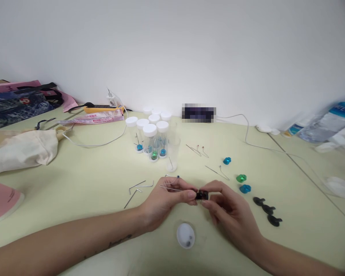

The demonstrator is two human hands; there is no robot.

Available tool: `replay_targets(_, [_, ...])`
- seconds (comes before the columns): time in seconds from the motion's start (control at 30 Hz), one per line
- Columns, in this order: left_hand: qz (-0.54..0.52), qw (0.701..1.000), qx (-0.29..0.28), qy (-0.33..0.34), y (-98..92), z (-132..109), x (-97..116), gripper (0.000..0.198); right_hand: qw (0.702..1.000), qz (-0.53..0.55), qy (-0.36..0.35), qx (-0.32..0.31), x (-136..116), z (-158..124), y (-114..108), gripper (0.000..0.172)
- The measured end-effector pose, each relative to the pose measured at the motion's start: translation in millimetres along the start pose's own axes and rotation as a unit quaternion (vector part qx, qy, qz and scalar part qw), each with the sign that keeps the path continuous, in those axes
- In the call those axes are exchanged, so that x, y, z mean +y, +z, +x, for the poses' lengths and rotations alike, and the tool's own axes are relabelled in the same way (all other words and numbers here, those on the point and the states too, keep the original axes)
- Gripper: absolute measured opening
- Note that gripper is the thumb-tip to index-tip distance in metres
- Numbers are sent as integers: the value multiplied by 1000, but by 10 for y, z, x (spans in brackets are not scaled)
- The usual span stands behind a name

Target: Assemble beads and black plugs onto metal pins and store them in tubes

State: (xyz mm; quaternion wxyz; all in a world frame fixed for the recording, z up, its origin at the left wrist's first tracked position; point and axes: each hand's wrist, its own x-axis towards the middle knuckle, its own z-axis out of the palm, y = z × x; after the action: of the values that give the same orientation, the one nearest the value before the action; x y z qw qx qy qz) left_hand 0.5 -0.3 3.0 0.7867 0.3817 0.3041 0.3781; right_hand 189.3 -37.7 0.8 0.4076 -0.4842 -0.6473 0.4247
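Observation:
Both my hands meet low in the middle of the pale green table (74, 180). My left hand (165, 201) is closed in a pinch; a bent metal wire (169, 186) runs across its fingers. My right hand (227, 212) is also closed, its fingertips pinching a small black piece (202, 195) together with the left thumb. A white lid (185, 235) lies on the table just below the hands. Three black pieces (267, 211) lie to the right of my right hand.
A cluster of clear tubes with white caps (151, 140) stands behind the hands, one open tube (172, 155) beside it. Loose wires (138, 188), blue (227, 160) and green (241, 178) beads lie around. A cloth bag (20, 151), cables and plastic bags (327, 122) line the edges.

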Motion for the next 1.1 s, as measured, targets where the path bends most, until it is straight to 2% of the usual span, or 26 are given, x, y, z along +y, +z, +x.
replay_targets(0.23, [-1,1000,1,0,1,-9,1,15,1000,1,-1,4,-17,-14,-14,14])
replay_targets(0.37, [8,1000,-12,5,4,-5,0,14,999,-11,28,-19,-18,-22,-24,24])
replay_targets(0.47, [1,1000,-3,0,1,0,1,15,999,8,35,-5,-17,-30,-13,18])
replay_targets(0.57, [0,1000,-6,-1,1,0,1,14,999,25,44,-5,-22,-28,-4,19])
replay_targets(0.73, [9,1000,-29,0,6,-5,-6,13,997,32,54,-38,-36,2,-22,37])
replay_targets(0.9, [16,1000,-16,4,11,-9,-13,14,995,54,54,-60,-43,27,-39,48])
replay_targets(0.97, [16,1000,-11,2,12,-14,-6,15,996,43,60,-52,-52,26,-37,47])
replay_targets(1.1, [7,1000,11,-3,12,-18,18,17,996,41,67,-34,-49,14,-13,26])
